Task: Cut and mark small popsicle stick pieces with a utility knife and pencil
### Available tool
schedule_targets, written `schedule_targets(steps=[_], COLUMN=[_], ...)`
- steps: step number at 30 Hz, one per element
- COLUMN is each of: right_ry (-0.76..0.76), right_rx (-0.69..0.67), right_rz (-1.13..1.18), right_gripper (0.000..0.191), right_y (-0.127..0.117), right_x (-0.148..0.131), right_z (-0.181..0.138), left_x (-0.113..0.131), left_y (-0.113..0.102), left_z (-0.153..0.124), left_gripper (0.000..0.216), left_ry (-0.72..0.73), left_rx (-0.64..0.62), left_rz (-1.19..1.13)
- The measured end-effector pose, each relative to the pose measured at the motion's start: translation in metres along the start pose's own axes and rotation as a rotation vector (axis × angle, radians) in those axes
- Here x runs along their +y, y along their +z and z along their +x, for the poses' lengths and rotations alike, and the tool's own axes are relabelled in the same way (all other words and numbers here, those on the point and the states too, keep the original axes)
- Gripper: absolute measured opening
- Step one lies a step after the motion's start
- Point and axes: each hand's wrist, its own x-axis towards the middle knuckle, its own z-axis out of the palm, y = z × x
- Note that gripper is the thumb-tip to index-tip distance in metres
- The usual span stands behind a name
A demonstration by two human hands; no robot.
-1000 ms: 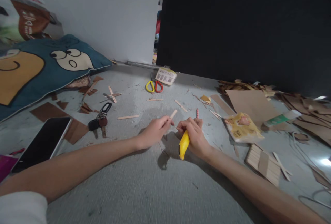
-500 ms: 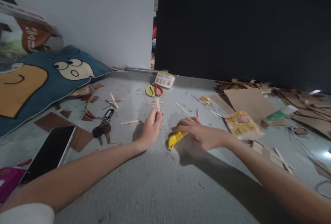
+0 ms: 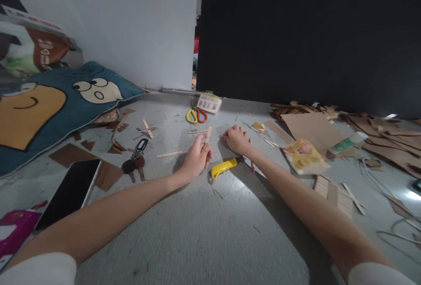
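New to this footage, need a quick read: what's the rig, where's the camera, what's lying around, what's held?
No machine: you see a person's bare left hand and right hand, filmed forward and down by one camera worn on the head. In the left hand's grip is a flat wooden stick. The right hand is just beyond a yellow-handled tool; whether it holds anything is hard to tell. Lying about the grey surface are keys, a phone and a yellow packet.
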Motion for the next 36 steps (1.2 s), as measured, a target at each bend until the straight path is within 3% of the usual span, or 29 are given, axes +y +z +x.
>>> schedule_targets(steps=[5, 8, 11, 18, 27, 36], right_ry=[-0.082, -0.222, -0.316, -0.325, -0.292, -0.294], right_rx=[0.065, 0.215, 0.207, 0.154, 0.115, 0.067], right_rz=[0.166, 0.475, 0.583, 0.592, 0.574, 0.612], right_gripper=[0.036, 0.039, 0.037, 0.023, 0.026, 0.033], right_y=[-0.017, -0.023, -0.022, -0.012, -0.013, -0.016], right_x=[-0.001, -0.008, -0.019, -0.028, -0.031, -0.038], right_z=[-0.029, -0.049, -0.061, -0.062, -0.066, -0.070], left_x=[0.001, 0.002, 0.005, 0.006, 0.009, 0.006], left_y=[-0.011, -0.011, -0.008, -0.008, -0.008, -0.008], left_z=[0.012, 0.013, 0.010, 0.007, 0.005, 0.005], left_gripper=[0.027, 0.025, 0.023, 0.019, 0.017, 0.023], left_ry=[-0.036, -0.041, -0.023, 0.047, 0.130, 0.153], left_rx=[0.033, 0.021, -0.005, -0.013, 0.001, 0.000], left_rz=[0.111, 0.156, 0.228, 0.367, 0.370, 0.528])
